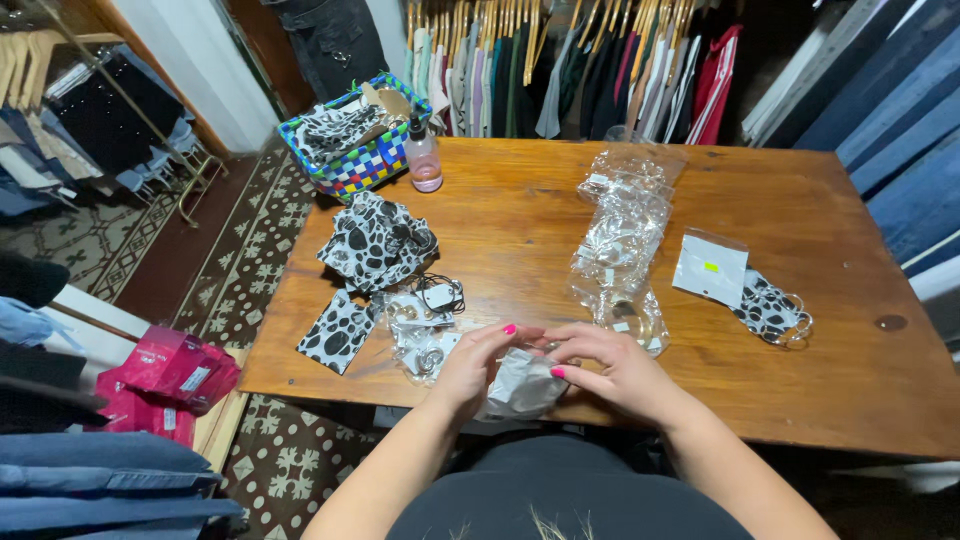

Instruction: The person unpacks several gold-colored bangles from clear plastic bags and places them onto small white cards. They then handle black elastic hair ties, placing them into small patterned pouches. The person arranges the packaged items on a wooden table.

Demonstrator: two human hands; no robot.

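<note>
Both hands, the left hand (468, 362) and the right hand (610, 368), pinch one small clear bag (522, 385) from each side, low over the desk (520, 215), so it stays steady.

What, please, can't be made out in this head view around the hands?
- Contents of the clear bag: covered by the left hand and right hand.
- Items in the stacked packets: too small, glare.
- Basket contents: hidden under spotted cloth.
- Table right end: cut off by the edge.
</note>
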